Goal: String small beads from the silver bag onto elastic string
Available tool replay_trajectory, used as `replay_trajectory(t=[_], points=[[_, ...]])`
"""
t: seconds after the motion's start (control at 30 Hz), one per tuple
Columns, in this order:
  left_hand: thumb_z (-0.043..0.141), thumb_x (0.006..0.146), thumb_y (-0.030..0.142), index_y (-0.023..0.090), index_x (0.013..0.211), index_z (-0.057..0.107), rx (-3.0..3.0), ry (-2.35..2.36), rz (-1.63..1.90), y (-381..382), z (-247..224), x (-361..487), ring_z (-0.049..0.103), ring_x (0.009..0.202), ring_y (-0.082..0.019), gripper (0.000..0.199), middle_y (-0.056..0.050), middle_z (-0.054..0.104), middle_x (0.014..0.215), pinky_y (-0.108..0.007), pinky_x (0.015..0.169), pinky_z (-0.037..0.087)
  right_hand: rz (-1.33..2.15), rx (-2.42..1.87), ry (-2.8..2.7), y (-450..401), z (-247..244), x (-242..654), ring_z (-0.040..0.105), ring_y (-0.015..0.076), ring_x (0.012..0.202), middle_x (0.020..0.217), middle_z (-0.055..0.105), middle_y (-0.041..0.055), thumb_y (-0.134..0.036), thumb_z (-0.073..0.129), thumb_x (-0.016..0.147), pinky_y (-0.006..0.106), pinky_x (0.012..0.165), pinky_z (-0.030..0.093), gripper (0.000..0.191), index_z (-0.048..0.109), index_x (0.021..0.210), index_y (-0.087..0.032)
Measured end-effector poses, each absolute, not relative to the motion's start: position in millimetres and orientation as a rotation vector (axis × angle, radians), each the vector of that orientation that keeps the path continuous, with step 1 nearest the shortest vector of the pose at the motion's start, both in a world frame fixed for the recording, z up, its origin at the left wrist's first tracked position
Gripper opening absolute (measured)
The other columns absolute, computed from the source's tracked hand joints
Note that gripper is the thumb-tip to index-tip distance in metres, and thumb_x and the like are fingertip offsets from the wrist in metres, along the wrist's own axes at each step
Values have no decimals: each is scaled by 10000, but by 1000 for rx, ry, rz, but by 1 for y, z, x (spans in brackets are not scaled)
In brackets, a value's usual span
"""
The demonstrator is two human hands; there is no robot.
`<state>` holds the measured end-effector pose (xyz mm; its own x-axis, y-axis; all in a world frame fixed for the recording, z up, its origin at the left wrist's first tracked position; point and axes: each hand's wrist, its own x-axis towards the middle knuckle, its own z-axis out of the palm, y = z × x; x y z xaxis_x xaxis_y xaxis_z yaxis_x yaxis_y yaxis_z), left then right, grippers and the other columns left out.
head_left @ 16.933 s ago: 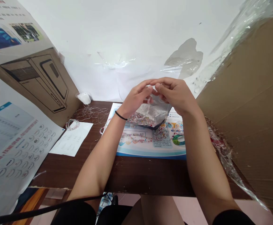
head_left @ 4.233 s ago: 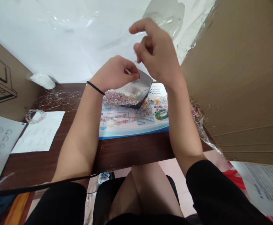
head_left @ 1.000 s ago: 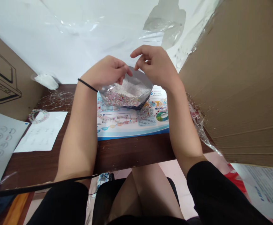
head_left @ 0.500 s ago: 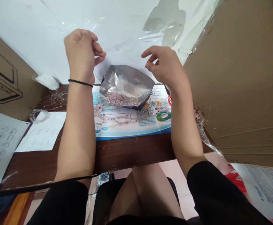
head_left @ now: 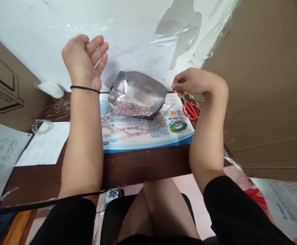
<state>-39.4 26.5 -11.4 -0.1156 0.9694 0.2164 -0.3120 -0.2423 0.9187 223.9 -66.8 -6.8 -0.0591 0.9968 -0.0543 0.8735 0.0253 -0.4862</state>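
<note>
A person's left hand (head_left: 83,61) is rising open with loosely curled fingers, holding nothing, while the right hand (head_left: 193,81) is pinching its fingertips together just beside a silver foil pouch (head_left: 135,85) of tiny multicoloured beads (head_left: 129,108). The pouch is sitting on a printed blue-and-white chart (head_left: 143,137), its writing too small to read, with red-handled scissors (head_left: 191,110) lying under the right wrist and a cardboard sheet (head_left: 266,85) leaning in, blocking the right side

The silver foil pouch (head_left: 138,83) holds speckled pink, white and blue beads (head_left: 130,108); the scissors (head_left: 191,111) have red handles, and the white printed mat (head_left: 143,144) has a blue edge.
</note>
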Motion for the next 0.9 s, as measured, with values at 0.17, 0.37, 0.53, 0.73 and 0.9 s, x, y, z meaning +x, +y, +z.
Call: replay_trajectory(t=[0.17, 0.37, 0.53, 0.73, 0.9], points=[[433, 834, 142, 158, 875, 520, 1382, 981, 1347, 21, -19, -31, 672, 801, -156, 98, -65, 695, 929, -316, 724, 518, 515, -1686, -1930, -72, 1, 206, 532, 175, 584, 617, 609, 14, -303, 545, 799, 355, 625, 455, 145, 621, 683, -259], [559, 806, 145, 123, 1078, 624, 1927, 1203, 1281, 14, -23, -18, 587, 967, -152, 280, -101, 651, 1121, -302, 837, 455, 552, -1314, -1789, -65, -6, 172, 480, 172, 571, 606, 517, 20, -310, 507, 818, 348, 548, 478, 148, 614, 723, -273], [555, 794, 56, 162, 1213, 544, 1810, 775, 879, -7, -15, -7, 607, 958, -155, 432, -70, 635, 1101, -285, 775, 429, 464, -1271, -1793, -58, -9, 157, 544, 176, 731, 705, 599, 25, -260, 495, 815, 304, 615, 441, 142, 581, 704, -286], [476, 890, 139, 129, 760, 621, 1905, 720, 825, -14, -17, 3, 493, 605, -87, 195, 0, 515, 630, -286, 671, 437, 531, -1137, -1743, -60, -6, 160, 530, 163, 705, 730, 591, 10, -248, 519, 814, 278, 545, 384, 68, 567, 829, -292], [460, 892, 141, 133, 655, 597, 1847, 731, 1102, -11, -17, 6, 426, 488, -73, 274, 24, 431, 515, -238, 542, 368, 582, -1226, -1769, -67, -3, 164, 522, 153, 649, 772, 627, -3, -311, 620, 782, 268, 505, 371, 142, 548, 904, -312]])
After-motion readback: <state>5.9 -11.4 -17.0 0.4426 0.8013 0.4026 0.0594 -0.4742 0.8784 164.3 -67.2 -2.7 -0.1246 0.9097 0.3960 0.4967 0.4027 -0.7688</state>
